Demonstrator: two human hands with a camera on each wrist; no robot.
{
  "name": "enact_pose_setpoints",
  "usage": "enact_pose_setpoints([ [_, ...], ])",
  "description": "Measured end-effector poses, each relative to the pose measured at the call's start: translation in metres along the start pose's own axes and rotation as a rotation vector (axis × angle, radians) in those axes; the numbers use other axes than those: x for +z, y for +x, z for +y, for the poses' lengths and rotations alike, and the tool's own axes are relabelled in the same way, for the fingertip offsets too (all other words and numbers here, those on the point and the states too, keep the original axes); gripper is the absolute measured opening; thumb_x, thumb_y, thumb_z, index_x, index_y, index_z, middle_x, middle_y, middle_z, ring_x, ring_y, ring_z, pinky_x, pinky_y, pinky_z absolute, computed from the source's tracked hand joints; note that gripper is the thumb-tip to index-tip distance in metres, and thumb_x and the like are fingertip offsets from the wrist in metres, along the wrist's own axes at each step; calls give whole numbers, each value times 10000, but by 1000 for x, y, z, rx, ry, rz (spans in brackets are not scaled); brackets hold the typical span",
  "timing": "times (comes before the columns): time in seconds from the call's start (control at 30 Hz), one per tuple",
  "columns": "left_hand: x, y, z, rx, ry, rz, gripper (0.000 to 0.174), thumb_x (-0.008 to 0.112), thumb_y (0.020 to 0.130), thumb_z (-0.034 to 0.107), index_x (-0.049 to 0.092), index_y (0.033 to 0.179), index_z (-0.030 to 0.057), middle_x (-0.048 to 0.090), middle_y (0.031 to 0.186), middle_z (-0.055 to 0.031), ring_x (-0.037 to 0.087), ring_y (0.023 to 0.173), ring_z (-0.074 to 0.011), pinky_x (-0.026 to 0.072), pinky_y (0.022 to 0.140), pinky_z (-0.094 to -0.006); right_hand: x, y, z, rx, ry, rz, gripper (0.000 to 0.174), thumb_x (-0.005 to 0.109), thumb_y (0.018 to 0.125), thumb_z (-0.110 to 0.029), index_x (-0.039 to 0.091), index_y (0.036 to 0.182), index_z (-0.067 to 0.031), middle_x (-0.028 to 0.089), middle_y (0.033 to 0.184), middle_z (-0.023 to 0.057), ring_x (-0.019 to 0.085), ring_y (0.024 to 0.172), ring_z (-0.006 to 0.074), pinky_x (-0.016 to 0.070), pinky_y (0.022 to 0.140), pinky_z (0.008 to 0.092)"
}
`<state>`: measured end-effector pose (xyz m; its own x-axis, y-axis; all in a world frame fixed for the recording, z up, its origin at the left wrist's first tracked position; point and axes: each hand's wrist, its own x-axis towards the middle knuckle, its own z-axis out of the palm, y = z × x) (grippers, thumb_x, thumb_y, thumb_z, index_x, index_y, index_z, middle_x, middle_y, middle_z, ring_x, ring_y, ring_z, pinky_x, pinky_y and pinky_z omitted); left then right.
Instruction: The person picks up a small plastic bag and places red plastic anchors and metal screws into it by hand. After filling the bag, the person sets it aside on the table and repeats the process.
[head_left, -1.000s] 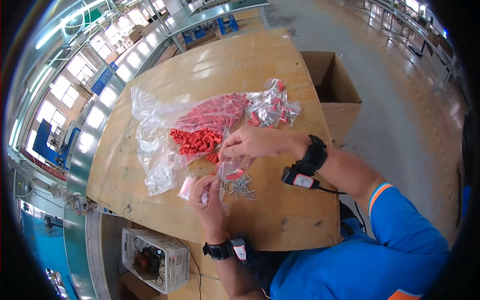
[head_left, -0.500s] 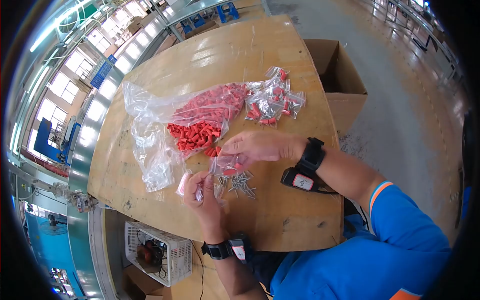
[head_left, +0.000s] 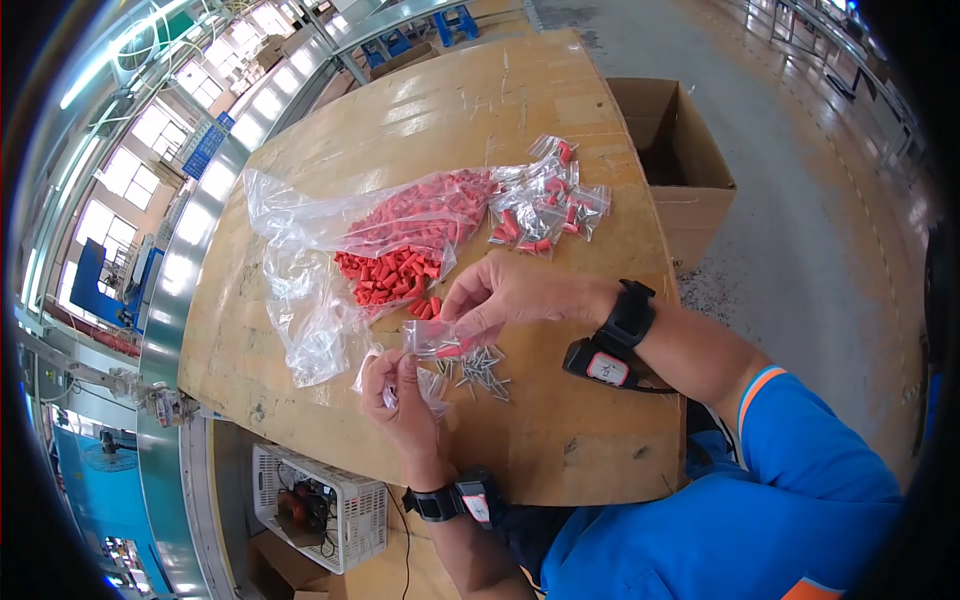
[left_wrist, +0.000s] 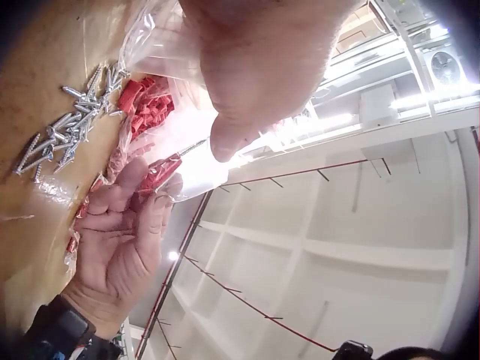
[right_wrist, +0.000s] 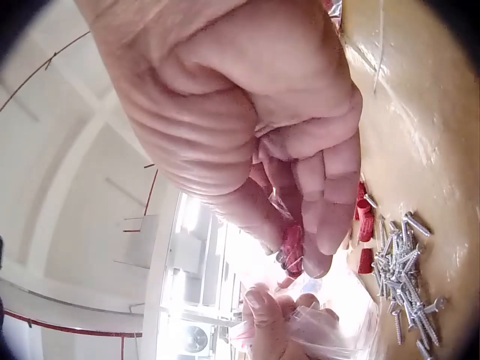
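Observation:
Between the two hands is a small clear plastic bag (head_left: 428, 336) with a red wall plug (left_wrist: 159, 174) and a screw in it. My right hand (head_left: 522, 288) pinches its right end around the plug between thumb and fingers. At the other end, the left hand (head_left: 402, 408) holds the bag by its edge with thumb and forefinger. More clear bags (right_wrist: 322, 330) are tucked in the left hand's curled fingers. Loose silver screws (head_left: 482, 374) lie on the table just below the bag, and a few loose red plugs (head_left: 425, 308) lie just beyond it.
A large clear bag (head_left: 310, 300) spills a heap of red plugs (head_left: 385, 272) across the table (head_left: 550, 440). Several small filled bags (head_left: 545, 205) lie at the far right. A cardboard box (head_left: 690, 215) stands beyond the right edge; a white crate (head_left: 362, 515) sits below the near-left edge.
The head view has shifted slightly. My right hand has changed its hold, its thumb now over the plug end, and the bag has swung left so its free end shows. The left hand stays nearly in place.

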<state>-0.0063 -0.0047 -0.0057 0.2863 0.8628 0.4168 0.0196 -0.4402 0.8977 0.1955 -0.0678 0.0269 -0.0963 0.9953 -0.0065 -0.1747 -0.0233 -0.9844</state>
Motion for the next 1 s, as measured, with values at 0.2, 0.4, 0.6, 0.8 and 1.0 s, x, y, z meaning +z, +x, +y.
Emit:
enact_pose_setpoints([
  [0.2,2,1,3,25,-8,7,36,596,869,43,601,859,8,526,775,37,434,693,-37,347,612,-178,-2,1,1,0,-51,-14,197,672,825,-165,640,923,3,659,807,41,648,688,98,524,614,210],
  [0.4,0,1,3,51,44,-23,34,597,864,32,598,850,1,524,777,30,442,700,-41,352,619,-180,-6,2,3,-101,-140,36,140,668,817,-135,646,876,-10,656,790,30,642,706,82,514,621,205],
  [0.6,-1,1,1,94,102,-68,21,605,845,8,597,851,-11,525,790,8,466,713,-61,371,639,-193,-9,5,6,-260,-250,75,165,681,804,-135,654,914,-15,655,806,4,610,722,61,486,650,197],
  [0.8,4,2,16,198,247,-173,57,632,814,-2,600,859,-14,517,764,-2,460,698,-75,373,638,-198,3,7,13,-296,-252,55,169,690,799,-135,666,912,-12,662,795,-2,577,697,42,468,647,197],
  [1.0,10,-1,14,-33,71,-58,72,658,812,35,635,873,4,507,734,27,436,653,-45,345,562,-182,8,8,13,-254,-160,126,154,696,791,-116,678,901,-10,665,783,10,572,700,36,465,642,194],
])
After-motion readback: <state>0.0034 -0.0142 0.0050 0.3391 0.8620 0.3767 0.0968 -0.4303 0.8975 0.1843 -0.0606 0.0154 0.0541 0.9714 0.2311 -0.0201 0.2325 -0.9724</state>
